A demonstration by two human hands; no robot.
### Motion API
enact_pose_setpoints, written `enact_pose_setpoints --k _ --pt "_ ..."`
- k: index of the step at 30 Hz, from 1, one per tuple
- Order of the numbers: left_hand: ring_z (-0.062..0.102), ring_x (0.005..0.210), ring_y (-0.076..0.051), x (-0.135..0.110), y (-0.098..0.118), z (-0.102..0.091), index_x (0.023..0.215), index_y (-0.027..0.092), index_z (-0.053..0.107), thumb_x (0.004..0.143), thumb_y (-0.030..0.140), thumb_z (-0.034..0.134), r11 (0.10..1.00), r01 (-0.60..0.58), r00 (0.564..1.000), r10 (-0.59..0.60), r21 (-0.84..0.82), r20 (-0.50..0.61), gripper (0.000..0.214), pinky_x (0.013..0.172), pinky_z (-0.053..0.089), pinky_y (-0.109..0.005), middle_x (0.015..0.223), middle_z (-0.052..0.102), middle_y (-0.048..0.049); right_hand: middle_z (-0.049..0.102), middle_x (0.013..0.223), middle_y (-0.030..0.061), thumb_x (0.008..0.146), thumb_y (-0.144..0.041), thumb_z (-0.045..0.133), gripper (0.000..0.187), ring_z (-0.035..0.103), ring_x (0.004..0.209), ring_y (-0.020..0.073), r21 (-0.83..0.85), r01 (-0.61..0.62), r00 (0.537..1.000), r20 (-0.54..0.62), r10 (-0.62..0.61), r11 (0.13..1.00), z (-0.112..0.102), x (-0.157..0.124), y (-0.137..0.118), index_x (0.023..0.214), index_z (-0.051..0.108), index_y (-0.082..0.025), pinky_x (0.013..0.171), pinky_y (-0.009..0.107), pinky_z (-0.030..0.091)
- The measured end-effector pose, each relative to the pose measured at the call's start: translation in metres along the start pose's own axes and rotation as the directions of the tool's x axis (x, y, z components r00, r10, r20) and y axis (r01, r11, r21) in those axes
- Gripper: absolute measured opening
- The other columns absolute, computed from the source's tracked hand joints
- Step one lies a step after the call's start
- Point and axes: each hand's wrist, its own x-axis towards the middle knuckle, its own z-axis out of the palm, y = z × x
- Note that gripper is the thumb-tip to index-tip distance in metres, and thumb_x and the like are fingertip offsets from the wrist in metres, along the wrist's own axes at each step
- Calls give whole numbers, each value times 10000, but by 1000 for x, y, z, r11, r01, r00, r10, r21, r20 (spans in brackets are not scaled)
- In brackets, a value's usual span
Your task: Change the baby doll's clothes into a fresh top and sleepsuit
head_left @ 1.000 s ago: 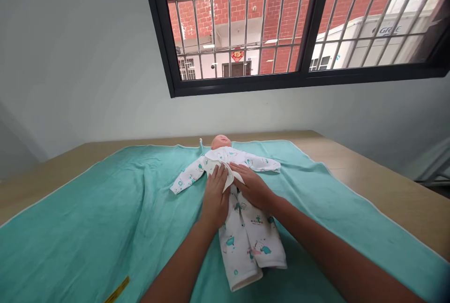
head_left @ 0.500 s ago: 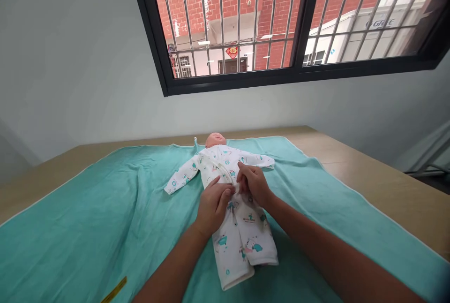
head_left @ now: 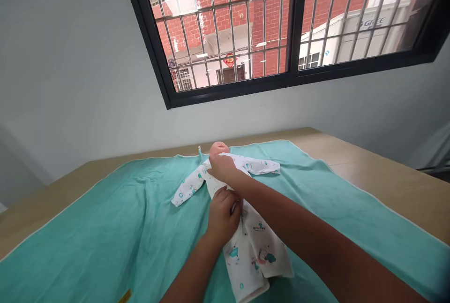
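A baby doll (head_left: pixel 218 147) in a white printed romper (head_left: pixel 253 242) lies on its back on a teal towel (head_left: pixel 105 218), head toward the window. My left hand (head_left: pixel 222 215) rests on the doll's belly with fingers curled, pressing or pinching the romper's front. My right hand (head_left: pixel 221 167) has reached up to the doll's chest just below the neck, fingers closed on the garment's collar edge. The romper's sleeves spread out to both sides and its legs point toward me.
The towel covers most of a wooden table (head_left: pixel 369 167) that stands against a grey wall. Above it is a black-framed barred window (head_left: pixel 281 26) with brick buildings outside. A yellow tag (head_left: pixel 123 296) shows at the towel's near edge.
My right hand moved from the doll's belly up to its chest near the neck. My left hand stayed at the belly. The view shifted slightly.
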Motion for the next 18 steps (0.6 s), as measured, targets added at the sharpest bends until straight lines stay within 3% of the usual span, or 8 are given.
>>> enact_pose_setpoints --k 3,7,9,12,14,18 --pt "604 911 -191 0 -1 -1 886 214 648 855 110 509 1000 -8 1000 8 2 27 176 949 452 -411 890 695 -29 627 651 60 708 -255 653 89 604 693 227 53 -45 999 -15 46 998 6 16 8 708 606 -180 649 315 403" --pt "609 882 -163 -1 -2 0 884 217 642 876 115 498 1000 18 999 -18 -7 29 176 1016 405 -417 892 691 -15 640 769 30 848 -352 442 214 580 711 172 182 -125 982 -119 148 975 9 17 35 769 572 -201 613 267 399" --pt "620 868 -153 -2 -2 1 889 218 640 879 119 497 999 36 999 -36 -17 36 173 1041 389 -423 887 695 -9 641 848 27 862 -342 377 227 576 764 159 266 -170 953 -199 227 949 11 14 48 849 554 -201 640 256 409" --pt "633 862 -151 -3 -2 1 910 222 643 885 134 493 999 37 998 -37 -7 45 175 1051 387 -430 880 701 -8 634 861 12 801 -341 453 184 567 781 156 463 -187 874 -323 362 866 13 10 62 896 536 -206 685 261 413" --pt "638 846 -150 -4 -1 1 922 222 642 889 146 493 999 32 999 -32 8 38 171 1055 390 -431 862 701 -8 636 875 14 775 -352 485 200 569 790 159 582 -170 845 -329 421 795 13 9 68 899 537 -204 700 265 413" --pt "638 798 -151 -5 0 0 928 224 641 896 163 489 998 38 999 -39 54 3 167 1033 418 -420 763 678 4 650 854 12 779 -348 472 191 582 781 154 640 -172 911 -187 368 749 12 8 80 844 564 -194 691 256 418"
